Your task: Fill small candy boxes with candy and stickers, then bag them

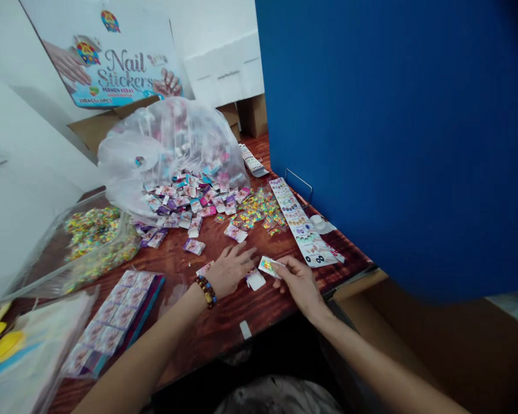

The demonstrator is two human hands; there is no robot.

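My right hand (300, 284) pinches a small candy packet (267, 265) with yellow and green pieces, and a white backing shows around it. My left hand (229, 269), with a beaded bracelet at the wrist, is palm down over the table with its fingers stretched out. Just below its fingertips lies a small box (255, 279) with a white flap; whether the fingers touch it I cannot tell. Another small box (205, 268) is partly covered by the left hand. Beyond the hands lie single printed boxes (235, 233).
A clear plastic bag (125, 167) spills many small boxes at the back. Loose candy packets (261, 210) lie beside a sticker strip (300, 224). Left stand a clear tub (129, 247) of candies and a wrapped block of boxes (116, 316). A blue panel (392, 144) borders the right.
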